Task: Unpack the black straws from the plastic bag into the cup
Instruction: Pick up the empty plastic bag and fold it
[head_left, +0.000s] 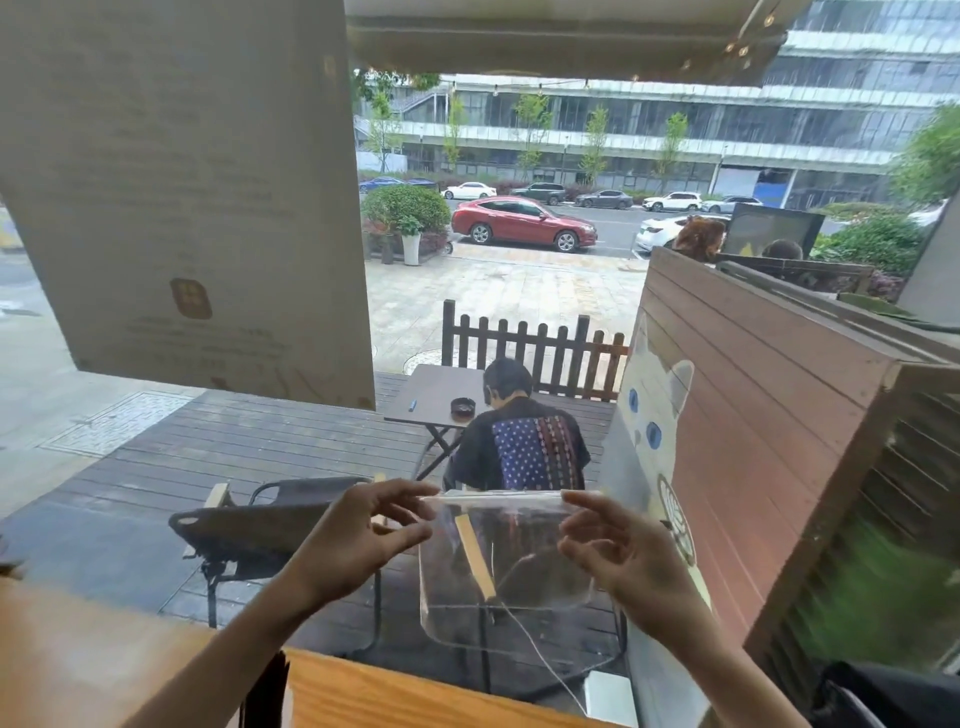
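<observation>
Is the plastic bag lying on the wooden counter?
No, the plastic bag is held up in the air by its top edge between the left hand and the right hand, above the wooden counter.

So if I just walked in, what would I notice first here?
Two bare hands, left hand and right hand, hold up a clear plastic bag by its top edge, low in the middle. Behind it, through the window, a person in a flag-print shirt sits at a table, with a red car beyond.
</observation>
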